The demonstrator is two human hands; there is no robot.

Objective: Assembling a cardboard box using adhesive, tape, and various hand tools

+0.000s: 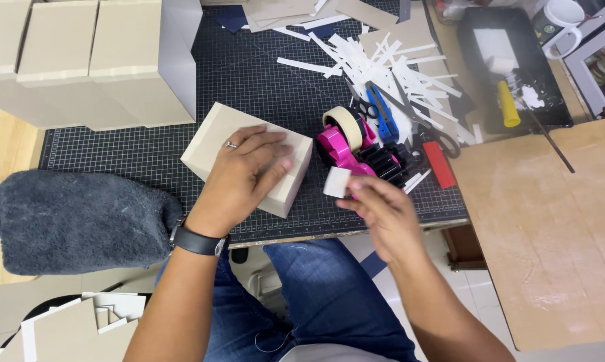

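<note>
Head view: left hand (245, 171) lies flat, fingers spread, on the beige cardboard box (212, 141) near the worktop's (115, 151) front edge; right hand (376, 208) pinches a small strip of cream tape (337, 182), not yet applied.

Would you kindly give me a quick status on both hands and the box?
Left hand flat on cardboard box. Right hand pinching a piece of tape. Pink tape dispenser beside box, apart from it.
</note>
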